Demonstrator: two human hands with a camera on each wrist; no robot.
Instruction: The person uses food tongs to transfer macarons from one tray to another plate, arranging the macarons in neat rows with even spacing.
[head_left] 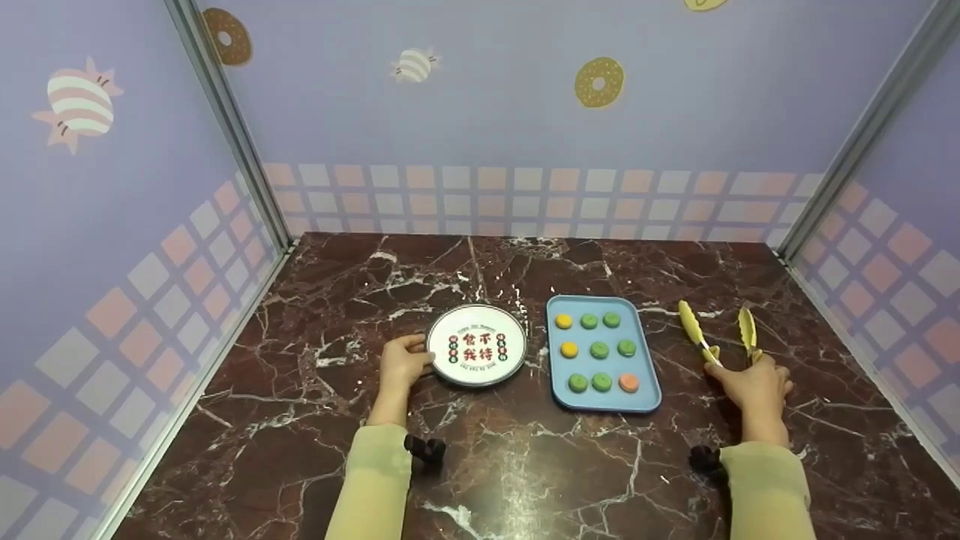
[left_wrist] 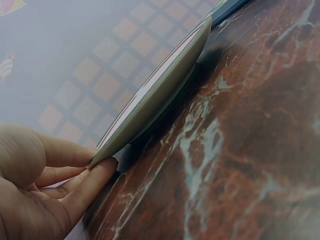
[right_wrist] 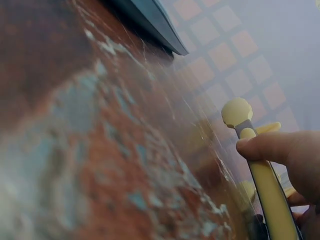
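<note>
A round white plate [head_left: 477, 367] with a dark rim and printed characters sits left of a blue tray [head_left: 604, 401]. At its left edge, my left hand [head_left: 403, 366] pinches the rim between thumb and fingers; the left wrist view shows the plate's rim [left_wrist: 102, 150] between them. My right hand [head_left: 756, 386] grips yellow-tipped tongs [head_left: 694, 326] right of the tray, their two arms spread apart and pointing away. In the right wrist view the thumb presses along one yellow arm of the tongs [right_wrist: 270, 195]. Several green macarons [head_left: 599, 350], two yellow ones [head_left: 563, 321] and one orange one [head_left: 628, 383] lie on the tray.
The dark red marbled table [head_left: 480, 465] runs back to a patterned lilac wall [head_left: 480, 127]. Side panels with metal posts [head_left: 247, 142] close in left and right. A black wrist camera [head_left: 426, 450] sits on each cuff.
</note>
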